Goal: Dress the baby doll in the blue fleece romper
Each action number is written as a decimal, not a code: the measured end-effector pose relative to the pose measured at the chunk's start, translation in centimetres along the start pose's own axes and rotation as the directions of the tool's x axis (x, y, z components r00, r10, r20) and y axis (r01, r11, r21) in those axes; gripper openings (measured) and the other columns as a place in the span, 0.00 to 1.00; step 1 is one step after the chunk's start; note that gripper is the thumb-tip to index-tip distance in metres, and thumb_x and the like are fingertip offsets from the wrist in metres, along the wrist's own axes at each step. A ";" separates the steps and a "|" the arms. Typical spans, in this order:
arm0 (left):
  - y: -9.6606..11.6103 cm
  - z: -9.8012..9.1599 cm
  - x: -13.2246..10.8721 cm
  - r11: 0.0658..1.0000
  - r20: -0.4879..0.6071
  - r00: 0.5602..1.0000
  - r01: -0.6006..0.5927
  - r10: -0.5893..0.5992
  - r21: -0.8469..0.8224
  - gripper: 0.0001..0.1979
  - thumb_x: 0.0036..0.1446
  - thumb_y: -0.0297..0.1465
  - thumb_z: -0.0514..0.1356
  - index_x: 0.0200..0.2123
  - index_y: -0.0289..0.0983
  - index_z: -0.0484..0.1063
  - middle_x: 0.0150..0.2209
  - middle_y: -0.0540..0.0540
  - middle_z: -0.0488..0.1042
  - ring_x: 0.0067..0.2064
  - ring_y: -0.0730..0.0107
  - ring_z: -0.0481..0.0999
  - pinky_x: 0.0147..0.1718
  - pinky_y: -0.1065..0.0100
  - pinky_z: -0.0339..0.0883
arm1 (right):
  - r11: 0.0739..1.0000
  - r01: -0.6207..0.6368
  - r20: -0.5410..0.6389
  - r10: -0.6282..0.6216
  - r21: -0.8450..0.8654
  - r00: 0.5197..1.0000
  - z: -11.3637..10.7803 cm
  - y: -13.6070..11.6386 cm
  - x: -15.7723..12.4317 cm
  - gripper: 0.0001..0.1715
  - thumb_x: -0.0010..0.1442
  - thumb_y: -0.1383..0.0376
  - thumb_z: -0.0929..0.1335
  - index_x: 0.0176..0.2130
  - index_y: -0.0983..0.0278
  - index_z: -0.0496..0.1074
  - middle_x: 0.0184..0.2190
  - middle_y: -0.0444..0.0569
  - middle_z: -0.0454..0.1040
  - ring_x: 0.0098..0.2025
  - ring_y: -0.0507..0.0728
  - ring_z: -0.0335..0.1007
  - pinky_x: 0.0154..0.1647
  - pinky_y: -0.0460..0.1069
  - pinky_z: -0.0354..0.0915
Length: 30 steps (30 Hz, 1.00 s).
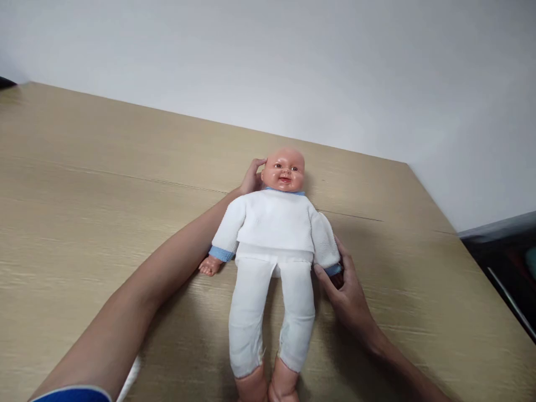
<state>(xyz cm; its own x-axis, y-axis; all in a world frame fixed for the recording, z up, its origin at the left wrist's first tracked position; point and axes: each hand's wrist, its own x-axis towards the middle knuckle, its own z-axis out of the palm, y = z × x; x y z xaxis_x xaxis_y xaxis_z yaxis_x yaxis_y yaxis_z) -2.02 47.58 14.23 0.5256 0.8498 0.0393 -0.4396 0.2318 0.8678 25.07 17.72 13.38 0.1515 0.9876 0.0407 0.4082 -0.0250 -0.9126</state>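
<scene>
A bald baby doll [274, 220] is lying face up on a pale, wood-grained worktop [104, 223], its head pointing toward the far edge and its feet toward the near side, where the view is cutting them off. The head is resting short of the far edge, closer to the far right corner than to the far left one. The doll is smiling and wearing a fleecy white top [276, 218] with a blue collar and blue cuffs, and white trousers [295, 301]; its bare feet are showing below the hems.

Two bare hands are touching it. The person's left hand [251, 177] is resting against the side of the doll's head, the forearm running in from the near left along one doll arm. Some of its fingers are hidden, so I cannot tell how firmly that grip is closing. The right hand [349, 293] is grasping the doll's other arm at the cuff [334, 270], thumb on the inner side, fingers wrapping the outer side.

A blue sleeve [71, 395] is showing at the near left. A thin dark seam is crossing the worktop behind the doll's shoulders, and a plain pale wall [268, 61] is rising beyond the far edge.
</scene>
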 end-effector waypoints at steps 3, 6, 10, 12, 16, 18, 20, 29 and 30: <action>0.0 -1.1 0.1 0.996 0.007 0.996 0.092 -0.092 0.000 0.43 0.54 0.66 0.70 0.57 0.37 0.88 0.51 0.37 0.94 0.67 0.28 0.88 0.75 0.39 0.74 | 1.000 0.001 0.014 -0.001 -0.007 1.000 0.0 0.3 -0.1 0.54 0.74 0.40 0.78 0.85 0.51 0.62 0.84 0.61 0.68 0.83 0.76 0.70 0.88 0.77 0.61; -0.3 -1.6 0.2 0.994 0.022 0.994 0.106 -0.105 -0.008 0.39 0.56 0.64 0.72 0.55 0.38 0.89 0.50 0.36 0.95 0.63 0.27 0.90 0.73 0.37 0.76 | 0.999 0.019 0.012 -0.019 -0.028 1.000 0.0 0.4 -0.2 0.52 0.75 0.42 0.78 0.85 0.51 0.63 0.83 0.61 0.70 0.83 0.76 0.70 0.87 0.77 0.62; -0.7 -1.7 0.4 0.996 0.012 0.996 0.088 -0.088 -0.025 0.38 0.57 0.64 0.73 0.55 0.39 0.90 0.49 0.35 0.95 0.62 0.26 0.91 0.73 0.34 0.76 | 0.998 0.051 0.005 -0.051 -0.044 0.999 -0.1 0.2 -0.1 0.49 0.75 0.43 0.78 0.84 0.52 0.65 0.82 0.61 0.71 0.83 0.76 0.71 0.87 0.75 0.63; -0.7 -1.7 0.5 0.996 -0.007 0.996 0.089 -0.089 -0.011 0.38 0.58 0.65 0.73 0.56 0.39 0.90 0.50 0.35 0.95 0.63 0.26 0.91 0.74 0.34 0.75 | 0.997 0.061 0.016 -0.060 -0.041 0.998 -0.2 0.2 -0.1 0.48 0.76 0.44 0.78 0.83 0.52 0.66 0.82 0.60 0.72 0.83 0.75 0.71 0.87 0.74 0.64; -0.7 -1.3 0.5 0.998 -0.031 0.998 0.054 -0.054 0.027 0.39 0.61 0.66 0.71 0.57 0.39 0.89 0.50 0.36 0.95 0.66 0.27 0.89 0.76 0.36 0.74 | 0.997 0.070 0.036 -0.068 -0.043 0.997 -0.4 0.4 0.0 0.48 0.76 0.45 0.79 0.83 0.51 0.65 0.82 0.60 0.72 0.82 0.74 0.71 0.87 0.73 0.65; -0.8 -1.0 0.4 0.999 -0.022 0.999 0.034 -0.033 0.024 0.39 0.62 0.66 0.71 0.58 0.38 0.89 0.51 0.36 0.94 0.68 0.28 0.89 0.77 0.38 0.73 | 0.996 0.073 0.036 -0.071 -0.048 0.997 -0.4 0.5 0.0 0.48 0.76 0.45 0.79 0.83 0.52 0.65 0.82 0.60 0.72 0.82 0.74 0.71 0.86 0.73 0.65; -0.8 -0.7 0.4 1.000 -0.016 1.000 0.019 -0.019 0.013 0.40 0.62 0.66 0.71 0.58 0.37 0.89 0.52 0.35 0.94 0.69 0.29 0.88 0.79 0.39 0.71 | 0.995 0.083 0.027 -0.082 -0.054 0.996 -0.3 0.6 0.0 0.48 0.76 0.45 0.78 0.83 0.53 0.65 0.82 0.61 0.72 0.82 0.74 0.72 0.85 0.73 0.67; -0.9 0.0 -0.1 1.000 -0.011 1.000 -0.003 0.003 0.009 0.36 0.67 0.61 0.71 0.57 0.34 0.88 0.56 0.31 0.93 0.69 0.32 0.88 0.80 0.40 0.71 | 0.988 0.111 0.039 -0.107 -0.108 0.994 -0.4 0.8 0.0 0.46 0.78 0.46 0.77 0.83 0.53 0.64 0.81 0.62 0.72 0.81 0.74 0.73 0.84 0.74 0.69; -0.9 0.0 -0.2 1.000 -0.009 1.000 0.001 -0.001 0.014 0.36 0.67 0.61 0.71 0.58 0.33 0.88 0.56 0.31 0.93 0.69 0.32 0.88 0.80 0.40 0.71 | 0.988 0.111 0.039 -0.107 -0.109 0.993 -0.4 0.9 0.0 0.46 0.78 0.46 0.77 0.83 0.53 0.64 0.81 0.62 0.72 0.81 0.74 0.73 0.84 0.74 0.68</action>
<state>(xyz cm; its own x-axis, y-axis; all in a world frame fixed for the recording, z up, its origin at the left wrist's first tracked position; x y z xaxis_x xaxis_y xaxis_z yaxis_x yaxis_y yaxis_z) -1.76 47.20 13.48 0.5196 0.8537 0.0345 -0.4290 0.2258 0.8746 25.81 17.63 12.77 0.0713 0.9899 0.1226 0.5182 0.0682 -0.8525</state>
